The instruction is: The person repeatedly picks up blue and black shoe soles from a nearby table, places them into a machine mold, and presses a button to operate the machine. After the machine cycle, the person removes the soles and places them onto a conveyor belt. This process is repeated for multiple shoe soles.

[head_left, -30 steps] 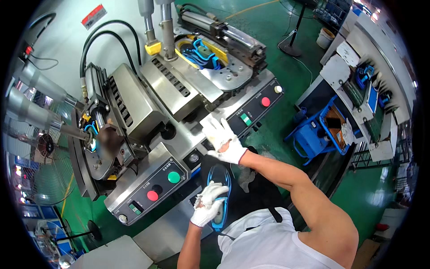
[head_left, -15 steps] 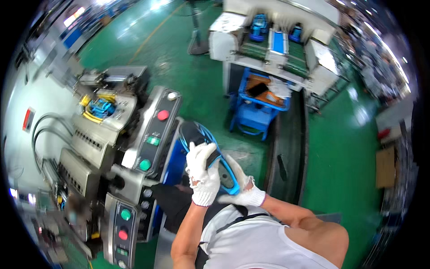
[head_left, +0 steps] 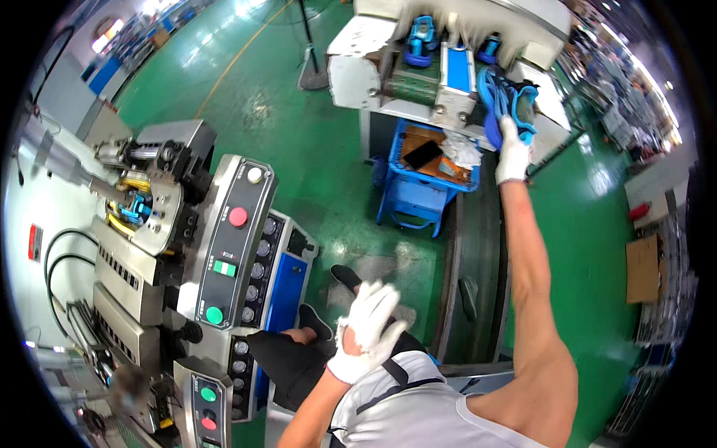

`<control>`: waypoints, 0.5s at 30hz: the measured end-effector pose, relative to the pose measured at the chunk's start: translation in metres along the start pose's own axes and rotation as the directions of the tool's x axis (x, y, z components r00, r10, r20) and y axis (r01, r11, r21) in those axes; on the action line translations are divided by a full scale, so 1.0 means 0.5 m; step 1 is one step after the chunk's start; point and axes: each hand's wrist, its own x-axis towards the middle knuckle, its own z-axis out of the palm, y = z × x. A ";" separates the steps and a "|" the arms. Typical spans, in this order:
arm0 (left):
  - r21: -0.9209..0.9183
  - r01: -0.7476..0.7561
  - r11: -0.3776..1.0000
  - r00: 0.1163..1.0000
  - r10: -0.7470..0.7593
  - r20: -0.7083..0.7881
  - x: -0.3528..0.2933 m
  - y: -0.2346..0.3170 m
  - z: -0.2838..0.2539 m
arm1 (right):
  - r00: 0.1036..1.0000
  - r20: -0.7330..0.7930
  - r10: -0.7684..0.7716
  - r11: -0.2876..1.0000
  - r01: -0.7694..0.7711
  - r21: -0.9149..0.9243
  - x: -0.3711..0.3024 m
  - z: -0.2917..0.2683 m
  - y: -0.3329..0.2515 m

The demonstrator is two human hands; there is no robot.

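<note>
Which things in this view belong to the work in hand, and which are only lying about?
Apparently in the work:
blue shoe in the right hand
white machine

Apparently lying about:
black flat object
crumpled white material
brown cardboard

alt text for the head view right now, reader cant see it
An outstretched, gloved right hand holds a blue shoe by a bristle-fringed machine. The gloved left hand is open and empty. A metal machine stands at left.
</note>
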 end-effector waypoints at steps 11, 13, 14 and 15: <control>0.019 0.796 0.605 0.578 -0.750 -0.321 -0.386 0.000 -0.097 | 0.762 0.588 0.270 0.866 0.075 -0.494 0.555 0.078 0.303; -0.061 0.939 0.338 0.272 -0.840 -0.470 -0.479 0.069 -0.105 | 0.903 0.387 -0.187 0.627 0.413 -0.661 0.422 0.080 0.310; -0.039 0.979 0.200 0.149 -0.833 -0.533 -0.532 0.102 -0.113 | 0.895 0.323 -0.309 0.535 0.444 -0.719 0.354 0.068 0.308; -0.009 0.997 0.076 0.057 -0.812 -0.581 -0.586 0.123 -0.124 | 0.869 0.332 -0.366 0.469 0.481 -0.741 0.275 0.047 0.319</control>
